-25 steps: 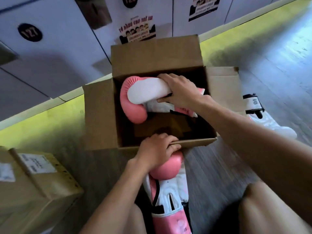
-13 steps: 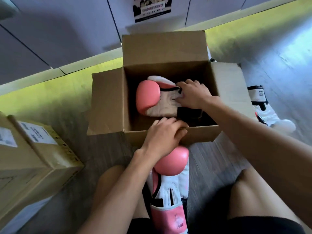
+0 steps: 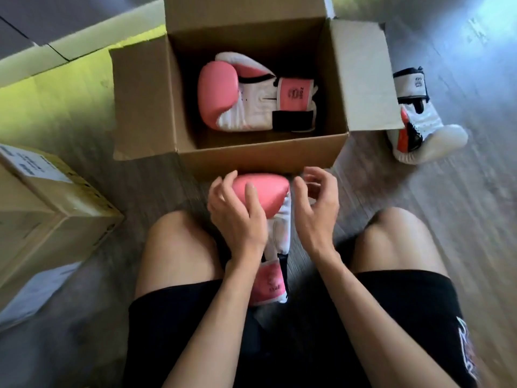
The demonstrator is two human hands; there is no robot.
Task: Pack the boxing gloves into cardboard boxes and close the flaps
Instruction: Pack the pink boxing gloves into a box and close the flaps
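The wood floor (image 3: pixel 461 205) fills the frame. I sit on it in black shorts (image 3: pixel 391 317), with my bare knees apart in the lower half.

The box (image 3: pixel 260 161) stands at upper centre, just beyond my knees. It is open, and its flaps are not yet folded. The left flap (image 3: pixel 140 102) and right flap (image 3: pixel 363 74) are spread out to the sides, and the far flap (image 3: pixel 243 12) stands up at the top edge.

A shut box (image 3: pixel 42 219) with paper labels sits at the left edge, well apart from the open one.

The packed glove (image 3: pixel 251 93) lies on its side on the bottom of the box. Its pink head points left and its pink cuff points right, with a black strap at the lower right.

The second glove (image 3: pixel 265 189) lies on the floor between my knees, outside the box. Its pink head is just below the box's near wall, and its cuff points toward my shorts.

A white glove (image 3: pixel 419 135) with black and orange marks lies at the right, just past the right flap.

My left hand (image 3: pixel 237 219) grasps the second glove, fingers curled over the left of its head and thumb on the pink. My right hand (image 3: pixel 316 208) is released. Its fingers are loosely curved, and it sits just beside the glove's right edge, holding nothing.
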